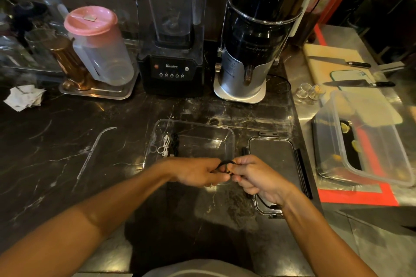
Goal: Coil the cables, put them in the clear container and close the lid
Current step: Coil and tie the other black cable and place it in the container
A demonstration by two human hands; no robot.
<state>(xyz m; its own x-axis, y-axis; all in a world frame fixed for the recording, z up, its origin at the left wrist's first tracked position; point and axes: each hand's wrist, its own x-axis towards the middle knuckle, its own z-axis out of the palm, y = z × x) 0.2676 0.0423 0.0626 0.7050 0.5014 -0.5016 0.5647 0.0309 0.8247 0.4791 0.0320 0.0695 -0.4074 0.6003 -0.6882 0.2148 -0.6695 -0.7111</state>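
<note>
Both your left hand (200,171) and right hand (254,175) pinch a black cable (225,162), mid-coil, over the clear container's (231,139) near edge. A white cable bundle (164,146) already lies inside (something dark beside it); the lid (272,159) waits open on the tabletop (67,141).

Both my arms are stretched out in front of me, angled inward so the hands meet in the middle. Left hand (198,172) and right hand (256,175) are curled up knuckle to knuckle, fingertips pinching a black cable (225,162) loop between them.
</note>
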